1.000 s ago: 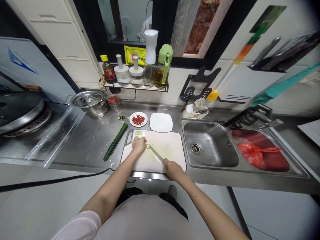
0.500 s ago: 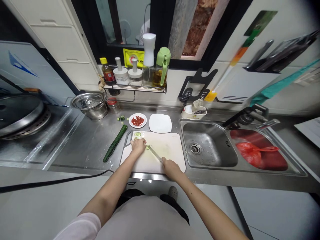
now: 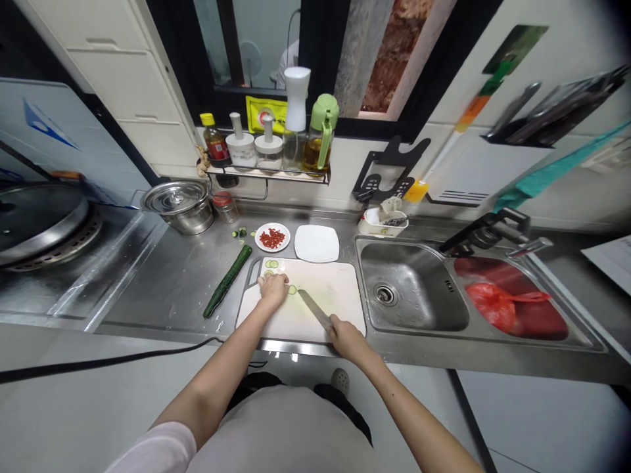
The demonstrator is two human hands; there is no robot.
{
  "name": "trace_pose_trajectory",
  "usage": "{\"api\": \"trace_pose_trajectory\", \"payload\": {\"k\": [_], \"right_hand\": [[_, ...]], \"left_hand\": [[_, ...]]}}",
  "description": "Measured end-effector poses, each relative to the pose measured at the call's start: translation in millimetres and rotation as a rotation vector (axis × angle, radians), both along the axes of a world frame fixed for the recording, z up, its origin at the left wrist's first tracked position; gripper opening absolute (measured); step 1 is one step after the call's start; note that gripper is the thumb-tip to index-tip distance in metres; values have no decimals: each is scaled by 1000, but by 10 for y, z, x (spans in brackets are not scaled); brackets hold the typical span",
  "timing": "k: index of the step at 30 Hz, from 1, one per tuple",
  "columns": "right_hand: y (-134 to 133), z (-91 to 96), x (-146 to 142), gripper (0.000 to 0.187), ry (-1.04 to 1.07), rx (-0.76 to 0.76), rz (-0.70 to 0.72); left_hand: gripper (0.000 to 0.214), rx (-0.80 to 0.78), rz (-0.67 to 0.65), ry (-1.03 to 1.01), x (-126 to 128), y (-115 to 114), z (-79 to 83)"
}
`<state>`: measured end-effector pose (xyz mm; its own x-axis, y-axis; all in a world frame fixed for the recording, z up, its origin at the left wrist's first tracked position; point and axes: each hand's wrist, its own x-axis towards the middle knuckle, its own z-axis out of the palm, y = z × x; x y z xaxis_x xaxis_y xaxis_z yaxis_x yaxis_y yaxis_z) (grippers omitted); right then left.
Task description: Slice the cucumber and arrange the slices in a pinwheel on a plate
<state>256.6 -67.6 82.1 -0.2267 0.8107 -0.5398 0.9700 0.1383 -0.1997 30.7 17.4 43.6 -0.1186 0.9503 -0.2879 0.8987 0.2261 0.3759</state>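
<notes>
My right hand (image 3: 346,338) is closed around the handle of a kitchen knife (image 3: 314,310), its blade pointing up and left over the white cutting board (image 3: 325,282). Fingers curled, my left hand (image 3: 272,289) rests on the left part of the board; whatever lies under them is hidden. Right beside its fingertips lies a cucumber slice (image 3: 292,290), a short gap from the knife tip. More cucumber slices (image 3: 271,264) lie at the board's top left corner. A whole cucumber (image 3: 227,282) is on the counter to the left.
Behind the board are a small plate of chopped red pieces (image 3: 272,238) and a white square plate (image 3: 317,243). Cucumber scraps (image 3: 240,232) lie near a lidded steel pot (image 3: 183,209). A sink (image 3: 414,289) adjoins on the right; a condiment shelf (image 3: 269,173) hangs above.
The knife has moved right, away from my left fingers and the slice, and its blade now shows broader. My right hand has shifted slightly right; my left hand stays in place.
</notes>
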Motion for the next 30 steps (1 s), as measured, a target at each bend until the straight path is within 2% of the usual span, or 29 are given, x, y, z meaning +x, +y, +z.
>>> {"api": "trace_pose_trajectory", "payload": {"k": [4,8,13,17,20,24,30], "right_hand": [[85,-11,82,20,34,91,-145],[173,-5,115,24,13,118,-198],[234,-22,97,28,-32,99,-210],[261,-57,87,28,-38,93,-201],[274,-88,89,29,-34,103,-204],[282,-97,81,32,-55,95,-200],[285,-78,62,31,-58,95,-186]], "left_hand": [[22,16,-50,15,16,-67,2],[17,44,-62,12,40,-104,-14],[8,46,-1,-49,98,-132,36],[7,48,102,-221,79,-268,87],[10,69,209,-302,-63,-429,70],[11,60,379,-272,-369,-595,-5],[12,64,453,-228,-645,-613,-77]]}}
